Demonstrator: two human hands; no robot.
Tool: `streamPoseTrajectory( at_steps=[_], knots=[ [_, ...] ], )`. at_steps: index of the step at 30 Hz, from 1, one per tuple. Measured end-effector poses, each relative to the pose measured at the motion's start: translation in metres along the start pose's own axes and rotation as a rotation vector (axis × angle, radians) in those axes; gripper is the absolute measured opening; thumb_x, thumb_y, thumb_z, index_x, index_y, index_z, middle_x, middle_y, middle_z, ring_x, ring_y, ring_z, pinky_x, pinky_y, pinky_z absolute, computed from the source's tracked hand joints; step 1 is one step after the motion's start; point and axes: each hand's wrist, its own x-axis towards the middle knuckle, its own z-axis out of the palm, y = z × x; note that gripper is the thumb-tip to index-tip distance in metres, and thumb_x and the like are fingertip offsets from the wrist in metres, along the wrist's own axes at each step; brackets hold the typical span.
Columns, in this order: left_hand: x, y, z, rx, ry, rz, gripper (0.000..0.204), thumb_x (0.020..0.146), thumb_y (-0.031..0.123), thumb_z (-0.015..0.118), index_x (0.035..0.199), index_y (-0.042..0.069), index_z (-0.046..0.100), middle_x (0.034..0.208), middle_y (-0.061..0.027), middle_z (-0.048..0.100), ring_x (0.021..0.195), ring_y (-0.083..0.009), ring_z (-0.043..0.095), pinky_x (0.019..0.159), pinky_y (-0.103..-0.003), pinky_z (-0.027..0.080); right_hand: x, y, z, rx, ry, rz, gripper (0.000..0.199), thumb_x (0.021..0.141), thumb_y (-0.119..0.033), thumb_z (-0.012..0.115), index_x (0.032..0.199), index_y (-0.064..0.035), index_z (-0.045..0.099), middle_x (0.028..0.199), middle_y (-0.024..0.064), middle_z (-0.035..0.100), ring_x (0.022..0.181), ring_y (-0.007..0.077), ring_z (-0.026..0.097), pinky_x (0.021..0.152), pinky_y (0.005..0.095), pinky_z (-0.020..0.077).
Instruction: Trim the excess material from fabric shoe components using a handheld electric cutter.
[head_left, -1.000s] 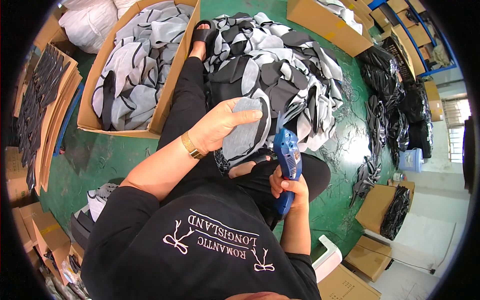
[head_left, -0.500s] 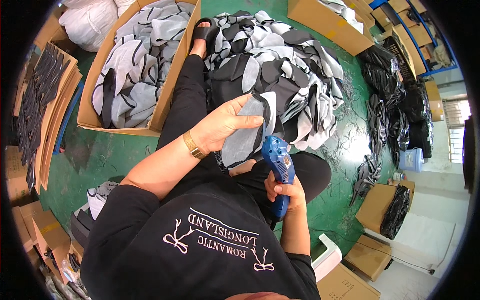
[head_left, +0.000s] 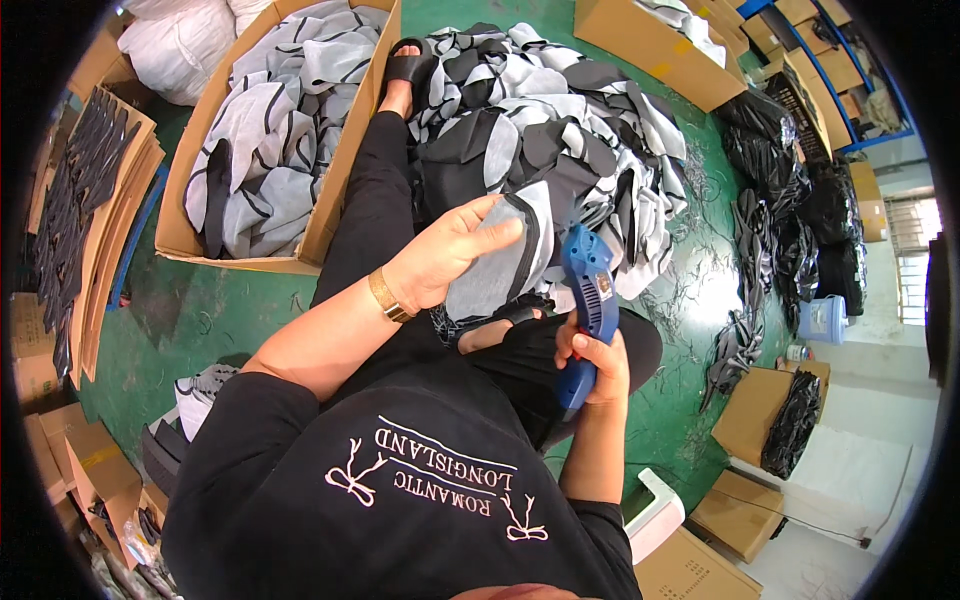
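A grey fabric piece [head_left: 480,285] with dark edge is held above the lap by the left hand [head_left: 455,250], its grip closed between thumb and fingers. By the right hand [head_left: 597,360], a blue power tool [head_left: 592,280] is grasped, the grip wrapped around its handle. The tool's head is seen just beside the piece; whether they touch cannot be told.

The blue, elongated handheld tool [head_left: 594,287] looks like smooth, semi-glossy plastic; the grey, black-banded flat piece [head_left: 488,276] is matt cloth. The gold-coloured wristband [head_left: 384,293] looks like polished metal, the brown open box [head_left: 343,172] matt cardboard, the green floor [head_left: 225,300] smooth and glossy.
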Motion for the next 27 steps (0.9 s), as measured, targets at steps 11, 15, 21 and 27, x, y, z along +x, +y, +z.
streamPoseTrajectory(
  at_steps=[11,15,21,27],
  knots=[
    [0.005,-0.007,-0.012,0.069,0.190,0.129,0.010,0.091,0.011,0.060,0.096,0.002,0.063,0.089,0.0009,0.065,0.077,-0.0035,0.058,0.069,-0.020,0.047,-0.022,-0.012,0.011,-0.479,0.135,-0.045,0.037,0.071,-0.005,0.074,0.103,0.0025,0.059,0.078,0.0020,0.060,0.069,0.0090,0.056,0.061,0.0228,0.0453],
    [0.003,-0.004,-0.004,0.253,0.243,0.208,0.009,0.090,0.012,0.063,0.085,0.004,0.060,0.074,0.0064,0.057,0.064,0.0011,0.047,0.056,-0.018,0.040,-0.021,-0.011,0.008,-0.581,0.143,-0.034,0.036,0.069,-0.005,0.072,0.102,0.0027,0.059,0.077,0.0011,0.058,0.069,0.0082,0.054,0.061,0.0230,0.0438],
    [-0.001,-0.003,-0.017,0.490,0.230,0.140,0.011,0.088,0.011,0.065,0.082,0.006,0.058,0.073,0.0089,0.053,0.063,0.0023,0.043,0.054,-0.016,0.035,-0.020,-0.014,0.006,-0.632,0.136,-0.019,0.037,0.069,-0.004,0.071,0.103,0.0028,0.059,0.076,0.0015,0.058,0.066,0.0081,0.054,0.060,0.0234,0.0437],
    [-0.007,0.009,-0.006,0.748,0.209,0.162,0.030,0.082,0.016,0.069,0.068,0.004,0.044,0.065,0.0084,0.033,0.060,-0.0006,0.030,0.048,-0.022,0.027,-0.021,-0.021,0.009,-0.600,0.100,0.014,0.038,0.069,-0.003,0.070,0.105,0.0039,0.058,0.074,0.0036,0.059,0.058,0.0099,0.056,0.054,0.0240,0.0456]
  ],
)
